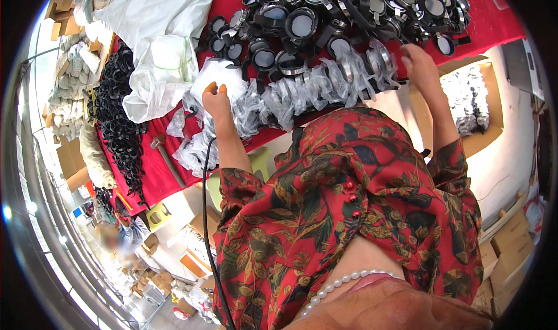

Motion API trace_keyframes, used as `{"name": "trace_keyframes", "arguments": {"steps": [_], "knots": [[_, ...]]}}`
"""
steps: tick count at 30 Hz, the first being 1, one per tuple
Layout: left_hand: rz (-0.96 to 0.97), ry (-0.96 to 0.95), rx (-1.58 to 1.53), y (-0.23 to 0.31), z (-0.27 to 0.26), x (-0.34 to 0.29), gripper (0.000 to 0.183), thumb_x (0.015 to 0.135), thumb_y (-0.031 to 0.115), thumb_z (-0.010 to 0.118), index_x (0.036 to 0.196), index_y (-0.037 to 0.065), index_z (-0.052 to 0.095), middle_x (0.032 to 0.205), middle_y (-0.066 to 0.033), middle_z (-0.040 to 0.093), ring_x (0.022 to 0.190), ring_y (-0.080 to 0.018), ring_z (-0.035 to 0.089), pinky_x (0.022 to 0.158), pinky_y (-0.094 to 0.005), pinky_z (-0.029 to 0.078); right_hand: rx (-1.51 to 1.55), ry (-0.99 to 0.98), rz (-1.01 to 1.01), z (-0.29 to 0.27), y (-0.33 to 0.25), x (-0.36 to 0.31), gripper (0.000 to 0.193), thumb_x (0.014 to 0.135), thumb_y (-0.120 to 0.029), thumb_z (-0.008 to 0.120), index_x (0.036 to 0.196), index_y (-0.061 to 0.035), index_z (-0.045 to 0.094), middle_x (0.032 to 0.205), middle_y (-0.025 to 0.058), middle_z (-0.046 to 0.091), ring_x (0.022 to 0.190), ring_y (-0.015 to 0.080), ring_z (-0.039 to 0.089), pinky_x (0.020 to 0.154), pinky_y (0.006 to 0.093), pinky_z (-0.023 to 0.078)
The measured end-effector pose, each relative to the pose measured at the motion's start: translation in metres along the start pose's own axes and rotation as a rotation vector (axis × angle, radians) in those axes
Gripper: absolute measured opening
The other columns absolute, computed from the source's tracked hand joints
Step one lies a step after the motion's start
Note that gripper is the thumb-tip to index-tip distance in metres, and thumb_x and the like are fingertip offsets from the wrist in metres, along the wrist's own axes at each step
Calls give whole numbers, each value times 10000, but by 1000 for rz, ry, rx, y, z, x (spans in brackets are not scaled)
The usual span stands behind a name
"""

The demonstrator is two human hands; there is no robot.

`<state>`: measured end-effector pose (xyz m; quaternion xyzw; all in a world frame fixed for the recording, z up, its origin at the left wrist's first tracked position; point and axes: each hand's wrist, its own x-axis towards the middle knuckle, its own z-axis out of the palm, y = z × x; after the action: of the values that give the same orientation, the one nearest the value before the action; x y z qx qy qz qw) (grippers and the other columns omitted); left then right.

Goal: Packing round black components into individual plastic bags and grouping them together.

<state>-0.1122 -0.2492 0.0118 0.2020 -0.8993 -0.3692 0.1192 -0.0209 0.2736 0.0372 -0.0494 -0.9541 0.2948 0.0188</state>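
My left hand [217, 101] is above the table's near side, beside a stack of clear plastic bags [224, 77]. Orange covers show on its thumb and a fingertip, which stand a little apart with nothing visible between them. My right hand [419, 65] is at the right end of a row of bagged round pieces [317, 88], close to the big pile; its fingers are bent, and what they touch is hard to make out. The pile holds many round, metal-rimmed pieces with black straps [301, 26]. The bagged pieces stand on edge in clear wrapping.
A red cloth [160, 173] covers the table. A hammer [167, 158] lies at the left, near a heap of curled black straps [119, 109] and a large white sack [165, 45]. A black cable [205, 213] hangs beside my left arm. An open carton [491, 106] of wrapped pieces stands right.
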Motion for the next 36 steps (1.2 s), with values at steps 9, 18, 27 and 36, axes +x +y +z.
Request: {"name": "trace_keyframes", "arguments": {"steps": [9,18,27,36], "knots": [[-62,-116,473,-23,27,11,496,651,291,754,1074,52,658,1120,-210,608,1081,-382,548,924,-493,438,-412,377,89,35,5,36,416,742,-250,725,1056,-33,558,989,185,609,929,380,596,750,480,477],[-172,-4,-73,-33,21,20,354,691,146,738,987,-38,676,1022,-205,668,867,-276,672,809,-358,510,2,262,280,32,40,27,447,822,-354,675,1072,7,593,1002,184,655,937,323,631,831,383,465],[71,-381,638,-11,13,-3,293,702,246,714,927,58,719,895,-173,690,833,-338,668,777,-434,519,271,412,245,9,14,20,397,872,-262,672,1072,62,559,966,139,655,882,173,632,787,287,485],[233,20,638,-6,15,-8,170,718,95,586,821,14,694,845,-217,675,808,-383,662,709,-433,533,457,367,321,-17,-23,5,300,877,-207,673,1020,33,563,894,60,628,784,99,581,712,225,462]]}}
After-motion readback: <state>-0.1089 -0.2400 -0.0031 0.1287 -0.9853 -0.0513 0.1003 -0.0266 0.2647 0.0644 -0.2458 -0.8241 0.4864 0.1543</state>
